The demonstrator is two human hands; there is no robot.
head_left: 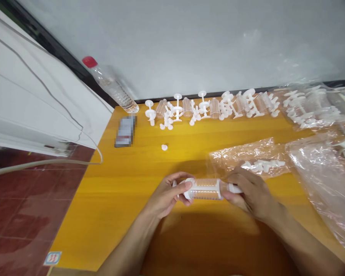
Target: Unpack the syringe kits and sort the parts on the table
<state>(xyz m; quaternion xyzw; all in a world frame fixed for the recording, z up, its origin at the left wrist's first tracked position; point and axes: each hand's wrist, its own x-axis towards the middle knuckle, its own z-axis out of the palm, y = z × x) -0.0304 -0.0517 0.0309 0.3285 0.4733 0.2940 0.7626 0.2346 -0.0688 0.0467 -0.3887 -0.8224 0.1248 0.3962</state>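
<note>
Both my hands hold one clear plastic syringe barrel sideways over the yellow table. My left hand pinches its white left end with thumb and fingers. The right end, where a white cap or tip sticks out, is gripped by my right hand. Just behind my right hand lies a clear plastic bag with several small white parts in it.
Along the table's back edge runs a row of assembled syringes and white plungers. A single white cap lies loose. A water bottle with a red lid, a dark packet and more bags are at the sides.
</note>
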